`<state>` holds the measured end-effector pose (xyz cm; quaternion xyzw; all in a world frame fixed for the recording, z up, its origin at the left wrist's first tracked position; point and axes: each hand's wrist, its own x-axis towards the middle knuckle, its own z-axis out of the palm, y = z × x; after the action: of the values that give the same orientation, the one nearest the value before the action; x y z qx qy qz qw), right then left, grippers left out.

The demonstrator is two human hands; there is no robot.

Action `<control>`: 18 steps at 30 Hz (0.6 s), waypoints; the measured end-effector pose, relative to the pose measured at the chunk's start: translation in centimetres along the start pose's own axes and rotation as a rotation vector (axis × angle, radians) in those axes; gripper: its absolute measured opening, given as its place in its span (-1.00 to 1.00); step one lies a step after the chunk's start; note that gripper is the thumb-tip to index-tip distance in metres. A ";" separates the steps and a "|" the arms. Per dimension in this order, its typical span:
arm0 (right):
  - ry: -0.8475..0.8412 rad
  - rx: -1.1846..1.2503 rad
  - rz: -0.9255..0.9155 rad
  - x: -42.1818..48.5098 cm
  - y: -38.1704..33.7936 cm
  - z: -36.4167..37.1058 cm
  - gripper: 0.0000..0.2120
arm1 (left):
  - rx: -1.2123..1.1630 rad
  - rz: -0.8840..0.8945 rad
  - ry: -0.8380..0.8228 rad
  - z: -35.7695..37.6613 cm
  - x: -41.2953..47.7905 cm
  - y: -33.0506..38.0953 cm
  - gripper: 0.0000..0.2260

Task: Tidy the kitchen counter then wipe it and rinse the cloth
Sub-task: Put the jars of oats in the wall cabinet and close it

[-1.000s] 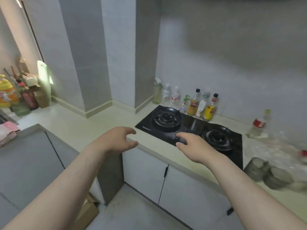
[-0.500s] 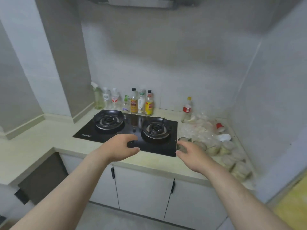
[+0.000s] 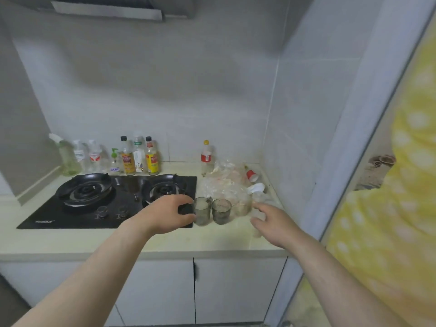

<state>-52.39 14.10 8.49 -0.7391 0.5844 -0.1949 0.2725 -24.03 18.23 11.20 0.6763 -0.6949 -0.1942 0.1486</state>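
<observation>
Two smoky grey glasses stand side by side on the pale counter (image 3: 70, 239) just right of the stove: one (image 3: 202, 210) on the left, another (image 3: 221, 211) to its right. My left hand (image 3: 168, 214) reaches to the left glass, fingers curved beside it, touching or nearly touching its side. My right hand (image 3: 273, 220) hovers with spread, relaxed fingers right of the glasses, holding nothing. Behind them lies a heap of clear plastic bags and cups (image 3: 226, 185). No cloth is in view.
A black two-burner gas stove (image 3: 106, 199) fills the counter's left-middle. A row of bottles (image 3: 139, 156) lines the back wall; a red-labelled bottle (image 3: 206, 159) stands alone. A red cup (image 3: 252, 175) lies in the corner. A yellow dotted curtain (image 3: 401, 208) hangs right.
The view has swung right from the sink-side counter to the corner beside the stove. Both hands moved right with it and now reach toward the two grey glasses.
</observation>
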 end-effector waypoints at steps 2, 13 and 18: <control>0.008 0.016 0.035 0.4 1.6 -0.5 -0.51 | 0.000 0.027 -0.025 1.0 1.5 0.9 -0.50; -0.028 0.024 0.159 6.3 8.4 -0.2 -0.52 | -0.117 0.143 -0.214 8.7 13.7 2.4 -0.44; -0.063 0.003 0.250 10.6 11.0 1.4 -0.43 | -0.227 0.171 -0.335 12.9 19.3 2.6 -0.36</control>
<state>-57.33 2.20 0.17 -0.6658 0.6629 -0.1369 0.3138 -33.18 -0.09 0.02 0.5522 -0.7382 -0.3675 0.1224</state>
